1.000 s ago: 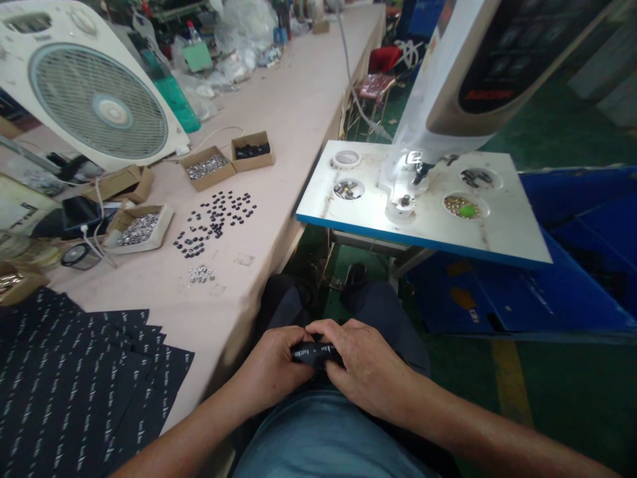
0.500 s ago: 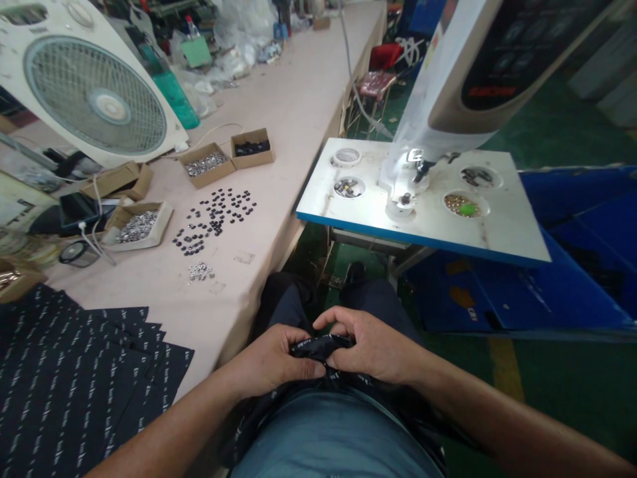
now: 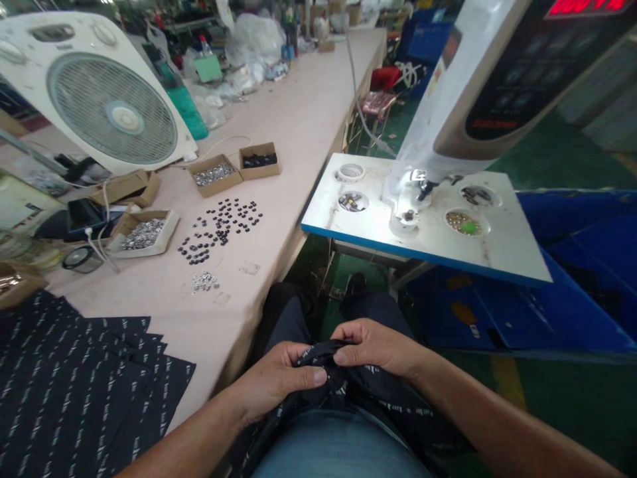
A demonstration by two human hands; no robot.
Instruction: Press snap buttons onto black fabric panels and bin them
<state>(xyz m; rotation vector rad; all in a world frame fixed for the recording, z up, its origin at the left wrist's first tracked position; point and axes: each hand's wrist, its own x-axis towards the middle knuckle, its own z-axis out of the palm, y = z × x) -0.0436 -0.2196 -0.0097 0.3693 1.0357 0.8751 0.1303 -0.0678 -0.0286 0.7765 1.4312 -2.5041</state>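
Black printed cloth (image 3: pixel 343 388) is pinched before the shirt (image 3: pixel 343 445) by the fingers of the left hand (image 3: pixel 269 382) and right hand (image 3: pixel 383 345), its bunched edge held crosswise, rising slightly rightward. Ahead, the white machine table (image 3: pixel 368 222) is encountered; small black pieces (image 3: pixel 222 236) are scattered on the desk (image 3: pixel 298 126).

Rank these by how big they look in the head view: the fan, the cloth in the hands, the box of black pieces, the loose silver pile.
1. Fan
2. Cloth, partly hidden by the left hand and right hand
3. Box holding black pieces
4. Loose silver pile
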